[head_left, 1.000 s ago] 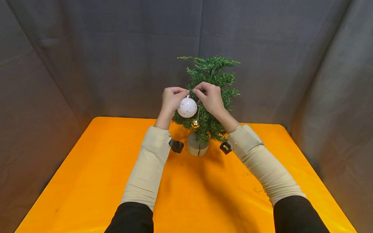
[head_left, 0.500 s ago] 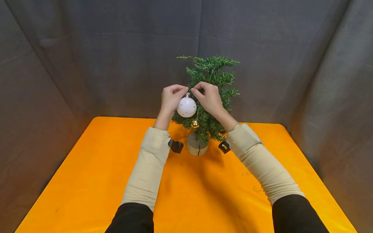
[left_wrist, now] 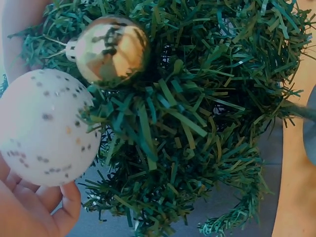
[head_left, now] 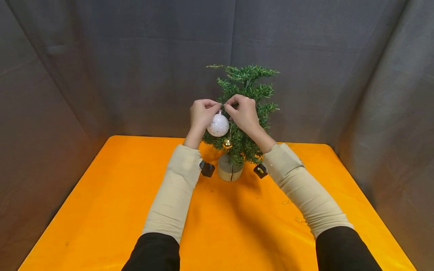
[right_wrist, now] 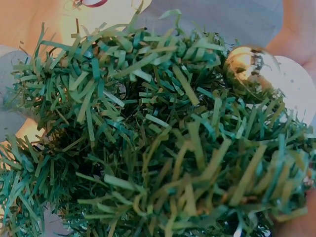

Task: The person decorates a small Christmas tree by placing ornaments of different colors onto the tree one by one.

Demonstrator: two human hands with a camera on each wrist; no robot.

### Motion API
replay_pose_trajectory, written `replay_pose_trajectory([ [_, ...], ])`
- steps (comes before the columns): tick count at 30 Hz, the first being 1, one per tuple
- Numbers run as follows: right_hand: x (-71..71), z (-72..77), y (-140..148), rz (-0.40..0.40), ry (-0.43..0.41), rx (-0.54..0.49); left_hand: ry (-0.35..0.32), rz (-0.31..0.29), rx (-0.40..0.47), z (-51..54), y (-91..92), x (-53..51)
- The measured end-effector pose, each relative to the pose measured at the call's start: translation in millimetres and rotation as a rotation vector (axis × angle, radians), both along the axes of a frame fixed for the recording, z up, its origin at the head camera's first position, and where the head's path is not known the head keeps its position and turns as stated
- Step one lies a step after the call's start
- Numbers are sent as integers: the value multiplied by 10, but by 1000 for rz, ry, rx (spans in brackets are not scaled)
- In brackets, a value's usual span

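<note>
Pinching the white bauble (head_left: 218, 126), left grip (head_left: 202, 112) sits above; state of right grip (head_left: 245, 112) unclear.

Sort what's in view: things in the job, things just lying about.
In the job:
white speckled bauble, held by the left hand
artificial Christmas tree, right hand at its branches
gold bauble, hanging on the tree

Seemingly lying about:
thin gold strands on the orange tabletop

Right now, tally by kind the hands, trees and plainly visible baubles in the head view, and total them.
Hands: 2 (left hand, right hand)
Baubles: 2 (white speckled bauble, gold bauble)
Trees: 1 (green tree)
Total: 5
</note>
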State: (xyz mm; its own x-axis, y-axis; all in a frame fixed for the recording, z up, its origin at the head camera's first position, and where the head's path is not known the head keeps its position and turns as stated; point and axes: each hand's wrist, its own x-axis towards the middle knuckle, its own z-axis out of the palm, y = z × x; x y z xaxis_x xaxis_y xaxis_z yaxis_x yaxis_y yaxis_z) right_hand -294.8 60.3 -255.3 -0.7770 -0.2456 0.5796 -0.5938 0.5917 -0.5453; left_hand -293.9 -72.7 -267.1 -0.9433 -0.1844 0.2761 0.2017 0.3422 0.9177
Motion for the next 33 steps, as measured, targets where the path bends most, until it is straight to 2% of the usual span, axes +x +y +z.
replay_pose_trajectory([
  [5,-3,-2,4,1,17,-5,-13,48,-97,32,28,12],
  [11,-2,5,-3,3,20,-8,-18,92,-132,49,52,36],
  [18,-6,25,-29,0,-11,7,2,124,-221,36,50,51],
  [23,-4,39,-34,-8,-52,37,15,123,-267,7,41,63],
  [29,1,38,-17,-8,-52,59,0,99,-260,-32,33,77],
  [33,3,28,-7,6,-50,55,16,82,-240,-59,17,97],
])
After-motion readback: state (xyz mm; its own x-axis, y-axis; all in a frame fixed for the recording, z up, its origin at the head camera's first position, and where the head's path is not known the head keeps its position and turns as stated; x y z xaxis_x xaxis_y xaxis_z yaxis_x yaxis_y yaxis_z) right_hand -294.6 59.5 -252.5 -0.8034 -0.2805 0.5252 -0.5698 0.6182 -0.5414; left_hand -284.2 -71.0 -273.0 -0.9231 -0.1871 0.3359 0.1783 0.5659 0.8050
